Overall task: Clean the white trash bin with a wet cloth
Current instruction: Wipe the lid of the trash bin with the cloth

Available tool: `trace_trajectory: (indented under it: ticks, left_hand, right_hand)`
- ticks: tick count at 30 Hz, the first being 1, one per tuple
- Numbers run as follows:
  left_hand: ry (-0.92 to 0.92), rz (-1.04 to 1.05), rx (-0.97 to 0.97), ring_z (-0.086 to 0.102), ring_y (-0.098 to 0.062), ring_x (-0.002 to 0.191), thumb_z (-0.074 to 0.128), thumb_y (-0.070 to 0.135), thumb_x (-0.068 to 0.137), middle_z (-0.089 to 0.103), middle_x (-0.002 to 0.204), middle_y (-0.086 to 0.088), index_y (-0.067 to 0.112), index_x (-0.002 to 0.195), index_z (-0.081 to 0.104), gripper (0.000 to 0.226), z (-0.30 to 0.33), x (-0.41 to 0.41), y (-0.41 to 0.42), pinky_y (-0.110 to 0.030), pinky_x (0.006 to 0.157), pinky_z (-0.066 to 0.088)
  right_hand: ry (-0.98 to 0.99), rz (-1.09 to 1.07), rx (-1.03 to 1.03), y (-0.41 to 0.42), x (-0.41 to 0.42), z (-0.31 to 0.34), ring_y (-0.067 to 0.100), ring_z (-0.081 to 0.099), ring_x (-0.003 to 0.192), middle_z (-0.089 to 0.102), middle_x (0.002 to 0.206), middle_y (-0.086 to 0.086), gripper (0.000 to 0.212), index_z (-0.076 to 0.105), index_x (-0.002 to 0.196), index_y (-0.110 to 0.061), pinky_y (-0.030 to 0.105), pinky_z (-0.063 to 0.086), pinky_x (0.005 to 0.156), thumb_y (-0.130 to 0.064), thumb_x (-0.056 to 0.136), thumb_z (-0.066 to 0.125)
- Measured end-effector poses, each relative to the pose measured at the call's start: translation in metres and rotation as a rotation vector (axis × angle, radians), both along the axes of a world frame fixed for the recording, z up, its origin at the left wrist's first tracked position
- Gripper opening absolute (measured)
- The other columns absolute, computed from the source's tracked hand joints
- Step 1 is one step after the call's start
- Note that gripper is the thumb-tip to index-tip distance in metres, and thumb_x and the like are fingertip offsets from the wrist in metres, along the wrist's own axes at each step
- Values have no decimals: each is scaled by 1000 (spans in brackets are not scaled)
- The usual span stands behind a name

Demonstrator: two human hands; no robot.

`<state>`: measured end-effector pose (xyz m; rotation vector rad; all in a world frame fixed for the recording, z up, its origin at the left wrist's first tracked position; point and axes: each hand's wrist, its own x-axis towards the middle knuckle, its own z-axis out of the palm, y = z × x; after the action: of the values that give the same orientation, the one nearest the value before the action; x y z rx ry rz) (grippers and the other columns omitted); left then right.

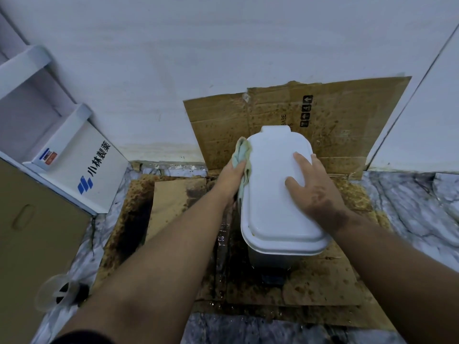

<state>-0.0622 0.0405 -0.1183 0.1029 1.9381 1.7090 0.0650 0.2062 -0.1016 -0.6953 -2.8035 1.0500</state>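
A white trash bin (270,194) with its lid closed stands on stained cardboard, seen from above. My left hand (231,180) grips a pale green cloth (242,152) and presses it against the bin's left side, near the far left corner of the lid. My right hand (313,187) lies flat on the lid's right half with the fingers spread, holding nothing. The bin's lower body is mostly hidden under the lid.
Flattened, mould-stained cardboard (323,281) covers the marble floor and another sheet (347,115) leans on the white wall behind. A white printed box (87,170) and a brown carton (32,234) stand at left. A clear plastic cup (57,291) lies near my left forearm.
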Motion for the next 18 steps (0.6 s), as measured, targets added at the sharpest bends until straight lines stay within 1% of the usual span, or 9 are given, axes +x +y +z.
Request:
trace_trajectory:
  ticks: [2,4,8,11,12,13,15,16,18]
  left_hand:
    - [-45,30,33,74,-23,99,59,45,99,77,109,-5,23,136,61,43,3,-23,14,-45,94,59]
    - [-87,35,52,74,-28,102,61,43,99,76,114,-11,21,141,58,47,-1,-45,24,-49,97,57]
    - [-137,56,144,74,-29,101,60,44,100,75,116,-12,23,143,56,48,-5,-51,31,-48,92,59]
    - [-146,51,137,71,-30,111,59,56,95,73,124,-10,28,147,51,59,-29,-35,24,-54,100,55]
    - [-124,31,94,69,-29,114,57,60,93,70,129,-8,31,150,47,64,-29,-23,18,-53,101,54]
    - [-92,17,73,68,-27,115,53,59,96,68,133,-6,31,152,44,64,-26,-10,10,-48,100,55]
    - [-60,18,55,65,-20,111,43,46,107,63,136,-3,27,154,39,51,-25,17,-3,-30,88,56]
    - [-44,11,48,65,-18,111,40,40,109,62,136,-2,26,153,39,46,-27,31,-10,-26,85,55]
    - [-27,-3,61,62,-21,120,40,35,110,62,138,-3,24,154,39,45,-32,55,-23,-31,97,52]
  right_hand:
    - [12,0,2,1,0,0,28,15,153,12,166,7,76,22,155,-38,48,22,122,-59,84,40]
    - [20,4,4,1,-2,-1,30,18,151,14,166,7,77,22,154,-38,48,23,121,-60,82,38]
    - [22,4,19,1,-4,-1,30,20,151,14,165,6,77,22,154,-37,46,24,121,-59,82,38]
    - [24,4,19,1,-4,-1,30,20,151,14,166,7,77,23,154,-37,44,25,120,-59,82,39]
    - [23,1,20,2,-4,-1,30,20,151,14,166,7,77,23,154,-37,44,25,119,-59,81,39]
    - [22,-1,22,1,-4,-1,29,20,151,14,166,7,77,23,154,-37,43,25,119,-59,81,39]
    - [25,4,26,1,-4,0,30,20,151,14,165,8,77,23,154,-36,43,24,119,-58,83,40]
    - [27,8,27,1,-3,0,30,20,151,14,165,9,74,23,154,-35,43,23,119,-56,86,43]
    - [34,16,28,1,-3,0,30,18,151,13,165,11,68,23,155,-32,43,22,120,-49,94,49]
